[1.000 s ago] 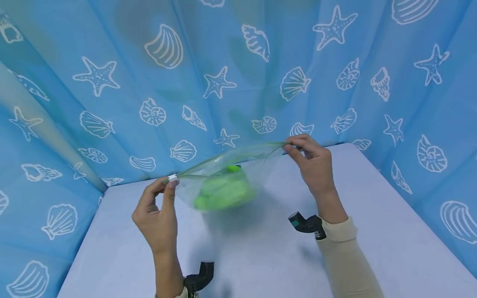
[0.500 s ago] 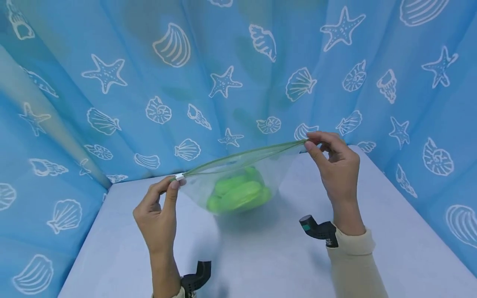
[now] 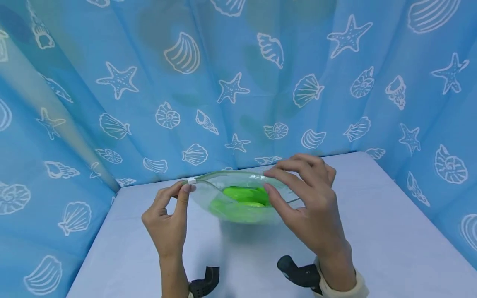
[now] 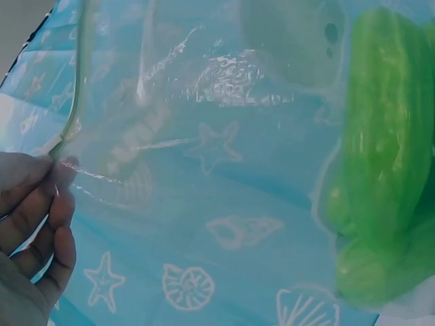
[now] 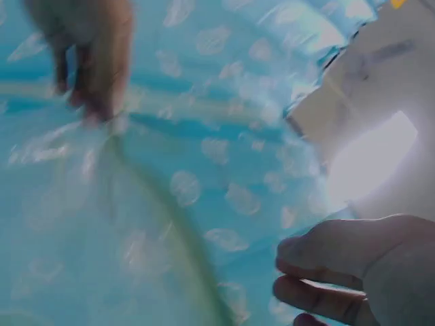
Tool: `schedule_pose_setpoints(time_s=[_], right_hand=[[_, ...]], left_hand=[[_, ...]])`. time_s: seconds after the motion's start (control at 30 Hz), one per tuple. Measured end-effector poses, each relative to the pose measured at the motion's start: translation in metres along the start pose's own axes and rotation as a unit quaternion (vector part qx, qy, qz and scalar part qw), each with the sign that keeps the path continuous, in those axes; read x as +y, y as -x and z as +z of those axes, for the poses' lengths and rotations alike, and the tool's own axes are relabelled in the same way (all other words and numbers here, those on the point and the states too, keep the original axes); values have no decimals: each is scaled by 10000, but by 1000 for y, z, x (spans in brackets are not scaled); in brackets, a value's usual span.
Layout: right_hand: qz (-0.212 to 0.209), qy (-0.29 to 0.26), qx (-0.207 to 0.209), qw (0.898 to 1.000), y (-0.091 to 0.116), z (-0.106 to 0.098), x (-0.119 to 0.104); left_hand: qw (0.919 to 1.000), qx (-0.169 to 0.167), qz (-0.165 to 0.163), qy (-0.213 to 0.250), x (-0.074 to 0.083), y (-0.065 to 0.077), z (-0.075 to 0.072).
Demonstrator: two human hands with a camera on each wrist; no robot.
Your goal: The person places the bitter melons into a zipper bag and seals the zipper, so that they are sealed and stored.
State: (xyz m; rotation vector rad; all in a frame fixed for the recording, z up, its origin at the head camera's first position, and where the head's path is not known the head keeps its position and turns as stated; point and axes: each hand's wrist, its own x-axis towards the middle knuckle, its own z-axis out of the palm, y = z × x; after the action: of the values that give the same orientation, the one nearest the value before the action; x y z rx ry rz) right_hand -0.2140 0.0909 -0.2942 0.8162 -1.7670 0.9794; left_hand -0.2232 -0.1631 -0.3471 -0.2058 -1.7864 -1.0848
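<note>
A clear slider zip bag (image 3: 208,198) with a green-edged mouth hangs over the table, its mouth bowed apart. Inside lie bright green, long, ribbed things (image 4: 387,129) like vegetables; their exact kind is unclear. My left hand (image 3: 167,219) pinches the bag's left top corner beside the white slider (image 3: 191,181). At the mouth's right part is my right hand (image 3: 311,203), thumb and index finger apart, with the bag's rim just behind the fingertips. In the blurred right wrist view, the right hand (image 5: 360,272) shows nothing between its fingers.
A white-covered table (image 3: 372,231) spreads below. Behind and at both sides hangs a blue curtain (image 3: 238,116) with white shells and starfish. A black camera mount (image 3: 299,273) sits at my right wrist, another black mount (image 3: 205,283) at the left.
My right hand has let go of the bag's right corner and moved left and down along the mouth. The mouth has gone from stretched tight to bowed. The left hand keeps its pinch.
</note>
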Motion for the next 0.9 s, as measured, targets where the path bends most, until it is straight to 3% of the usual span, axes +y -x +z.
schedule_pose_setpoints(time_s=[0.13,0.27,0.63,0.9], right_hand=[[-11,-280,-61,9996,-2,-2,-19],[6,-635,-217,9977,-2,10,-21],[85,-279,-896,9956,6,39,-11],[-56,-254,-968,9950,10,51,-12]], left_hand=[[10000,-12,8,23,2,-1,0],[9995,-177,208,157,9,-1,4],[9941,-671,750,398,26,4,14],[9890,-955,993,545,31,9,19]])
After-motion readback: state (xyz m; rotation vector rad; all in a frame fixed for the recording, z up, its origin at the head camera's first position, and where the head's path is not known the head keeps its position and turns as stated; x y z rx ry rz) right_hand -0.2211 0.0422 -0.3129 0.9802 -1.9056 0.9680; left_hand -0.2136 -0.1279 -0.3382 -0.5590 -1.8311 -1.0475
